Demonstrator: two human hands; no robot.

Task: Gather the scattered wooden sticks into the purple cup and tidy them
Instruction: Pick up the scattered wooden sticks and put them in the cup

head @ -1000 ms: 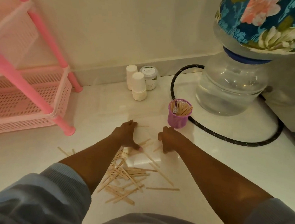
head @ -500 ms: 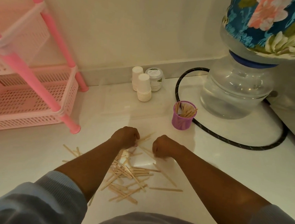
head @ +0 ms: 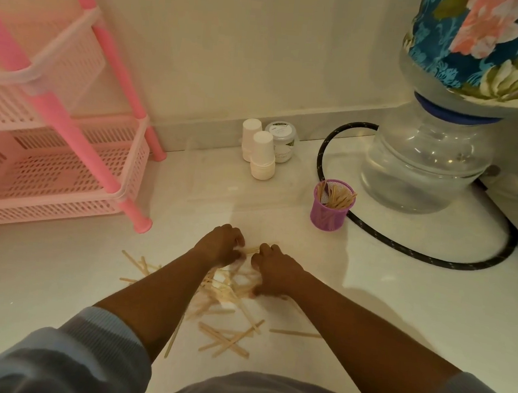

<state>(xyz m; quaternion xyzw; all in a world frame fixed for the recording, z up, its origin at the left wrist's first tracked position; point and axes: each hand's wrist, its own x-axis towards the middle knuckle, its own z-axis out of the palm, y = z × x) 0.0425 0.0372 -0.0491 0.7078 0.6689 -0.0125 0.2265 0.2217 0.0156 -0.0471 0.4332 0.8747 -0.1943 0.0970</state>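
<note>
Flat wooden sticks (head: 227, 334) lie scattered in a loose pile on the white floor in front of me. My left hand (head: 220, 246) and my right hand (head: 273, 271) sit side by side at the pile's far end, fingers curled down around a bunch of sticks (head: 251, 250) that shows between them. The purple mesh cup (head: 332, 207) stands upright beyond my right hand, apart from both hands, with several sticks leaning inside it.
A pink tiered basket rack (head: 66, 163) stands at the left. Two white paper cup stacks (head: 259, 155) and a small jar (head: 283, 142) stand by the wall. A clear water jug (head: 423, 167) under a floral cover and a black hose (head: 403, 246) lie at the right.
Both hands have pulled back toward me and closer together, raking sticks from the far side into the pile. The cup has not moved.
</note>
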